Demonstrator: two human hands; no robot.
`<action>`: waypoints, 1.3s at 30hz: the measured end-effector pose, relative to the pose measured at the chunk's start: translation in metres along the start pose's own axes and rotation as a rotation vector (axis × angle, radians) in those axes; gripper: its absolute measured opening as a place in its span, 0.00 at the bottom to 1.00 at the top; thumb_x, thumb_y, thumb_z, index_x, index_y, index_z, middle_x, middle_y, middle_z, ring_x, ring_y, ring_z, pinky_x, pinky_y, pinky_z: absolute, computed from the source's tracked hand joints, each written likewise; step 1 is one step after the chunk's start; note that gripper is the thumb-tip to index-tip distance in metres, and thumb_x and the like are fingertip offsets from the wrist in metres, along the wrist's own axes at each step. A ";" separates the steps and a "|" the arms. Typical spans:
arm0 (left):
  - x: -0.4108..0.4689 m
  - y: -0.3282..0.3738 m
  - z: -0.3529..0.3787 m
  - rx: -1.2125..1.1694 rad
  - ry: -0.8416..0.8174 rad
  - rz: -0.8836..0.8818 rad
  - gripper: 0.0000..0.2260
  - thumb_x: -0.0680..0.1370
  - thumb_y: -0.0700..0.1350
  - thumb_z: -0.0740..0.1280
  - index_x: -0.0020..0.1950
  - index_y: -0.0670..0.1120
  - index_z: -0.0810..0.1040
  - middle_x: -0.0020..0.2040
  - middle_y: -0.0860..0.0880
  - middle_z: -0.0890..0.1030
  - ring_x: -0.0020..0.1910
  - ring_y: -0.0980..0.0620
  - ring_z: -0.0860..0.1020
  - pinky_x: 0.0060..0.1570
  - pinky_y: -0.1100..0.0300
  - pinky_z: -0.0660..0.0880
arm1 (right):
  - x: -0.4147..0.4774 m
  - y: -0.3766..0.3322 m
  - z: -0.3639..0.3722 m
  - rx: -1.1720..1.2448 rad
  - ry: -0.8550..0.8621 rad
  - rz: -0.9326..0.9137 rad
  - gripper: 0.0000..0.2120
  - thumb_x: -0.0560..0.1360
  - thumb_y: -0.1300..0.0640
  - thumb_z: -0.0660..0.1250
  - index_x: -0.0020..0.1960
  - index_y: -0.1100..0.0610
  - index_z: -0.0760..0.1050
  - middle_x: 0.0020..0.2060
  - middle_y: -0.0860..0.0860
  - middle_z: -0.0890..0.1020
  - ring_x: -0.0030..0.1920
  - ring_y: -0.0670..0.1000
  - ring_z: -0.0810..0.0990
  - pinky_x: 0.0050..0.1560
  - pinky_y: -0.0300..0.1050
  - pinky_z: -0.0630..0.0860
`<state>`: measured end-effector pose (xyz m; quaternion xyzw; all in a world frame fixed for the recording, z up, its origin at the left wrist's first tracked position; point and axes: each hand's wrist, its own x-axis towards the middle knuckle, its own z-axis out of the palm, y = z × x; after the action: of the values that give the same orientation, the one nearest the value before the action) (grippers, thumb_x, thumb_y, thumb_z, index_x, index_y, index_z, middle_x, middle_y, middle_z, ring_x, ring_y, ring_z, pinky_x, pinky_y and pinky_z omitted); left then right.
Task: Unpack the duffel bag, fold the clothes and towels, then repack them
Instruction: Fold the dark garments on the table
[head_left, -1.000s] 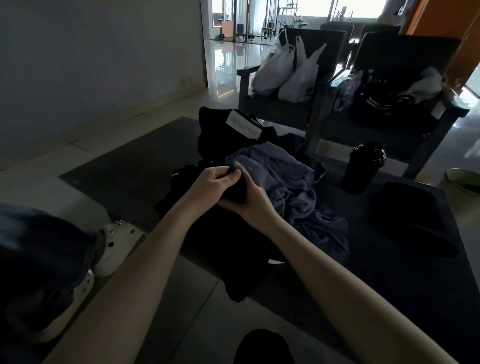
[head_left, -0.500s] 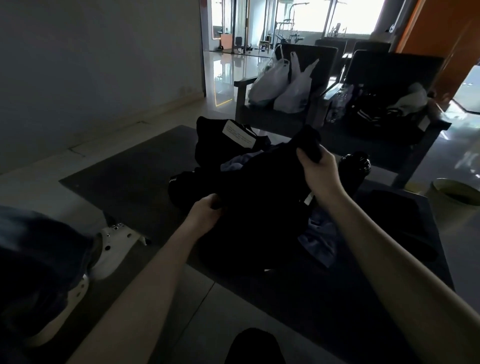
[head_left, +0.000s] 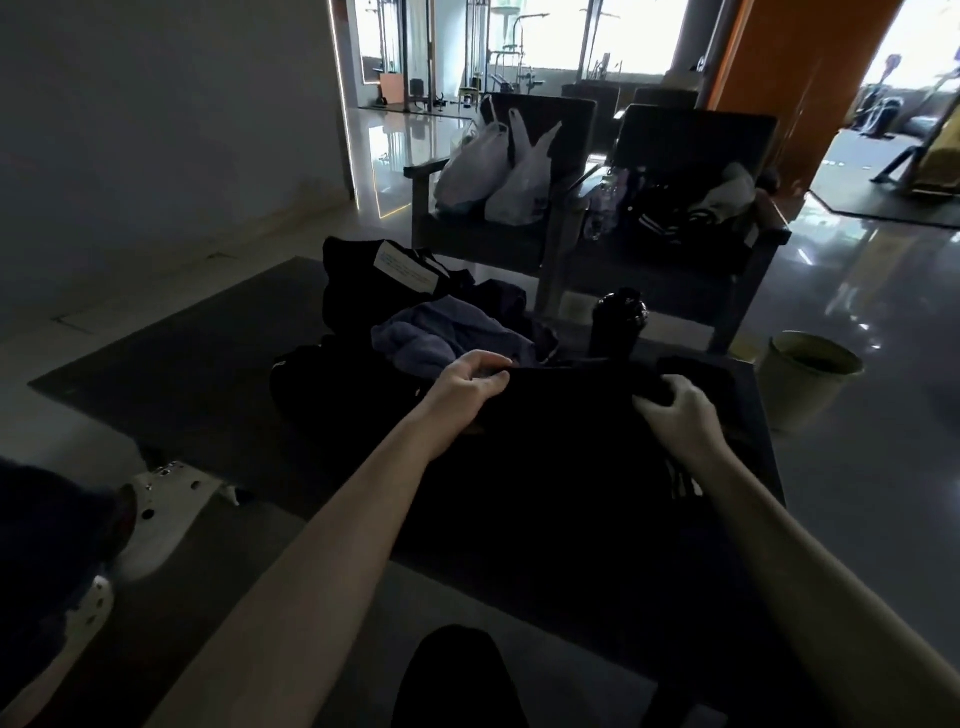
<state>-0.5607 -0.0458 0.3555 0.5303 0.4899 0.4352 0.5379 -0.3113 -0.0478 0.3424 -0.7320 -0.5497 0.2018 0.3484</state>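
Observation:
A black garment (head_left: 561, 447) is stretched out in front of me over the dark mat (head_left: 171, 374). My left hand (head_left: 470, 384) pinches its top edge at the left. My right hand (head_left: 675, 410) grips the bunched top edge at the right. Behind the garment lies a crumpled blue-grey towel (head_left: 447, 338). The black duffel bag (head_left: 363, 280), with a white label, stands open behind the towel. More dark cloth lies left of my left hand; its shape is lost in the dim light.
A black bottle (head_left: 618, 322) stands on the mat beside the towel. Two dark armchairs (head_left: 561, 244) behind hold white plastic bags (head_left: 498, 171) and other items. A pale bucket (head_left: 805, 379) sits on the floor at the right. My white shoe (head_left: 166, 509) is at the left.
The black garment, first bunched between both hands, was lifted by my right hand and is now spread wide and lower. My hands moved apart to its top corners. The towel is uncovered again.

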 end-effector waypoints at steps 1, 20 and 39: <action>-0.002 -0.001 0.011 -0.017 -0.020 -0.037 0.07 0.80 0.40 0.62 0.55 0.49 0.77 0.47 0.50 0.77 0.44 0.54 0.77 0.41 0.58 0.77 | -0.008 0.006 0.003 -0.012 -0.039 -0.042 0.21 0.74 0.53 0.69 0.65 0.60 0.72 0.60 0.58 0.76 0.61 0.57 0.74 0.57 0.43 0.68; 0.012 -0.024 0.096 0.824 -0.297 0.259 0.38 0.68 0.42 0.73 0.75 0.48 0.61 0.69 0.46 0.67 0.68 0.47 0.68 0.68 0.52 0.67 | -0.052 0.035 -0.012 0.631 -0.155 -0.107 0.06 0.77 0.63 0.64 0.47 0.54 0.78 0.40 0.48 0.83 0.42 0.44 0.81 0.46 0.40 0.77; 0.009 0.028 0.130 0.947 -0.316 0.370 0.13 0.74 0.54 0.71 0.33 0.52 0.73 0.41 0.53 0.78 0.47 0.56 0.77 0.50 0.60 0.71 | -0.035 0.092 -0.074 0.527 -0.020 -0.089 0.08 0.76 0.63 0.66 0.40 0.53 0.75 0.35 0.50 0.78 0.35 0.44 0.77 0.39 0.37 0.72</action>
<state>-0.4298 -0.0544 0.3774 0.8518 0.4440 0.1687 0.2212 -0.2114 -0.1158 0.3221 -0.5891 -0.5131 0.3296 0.5301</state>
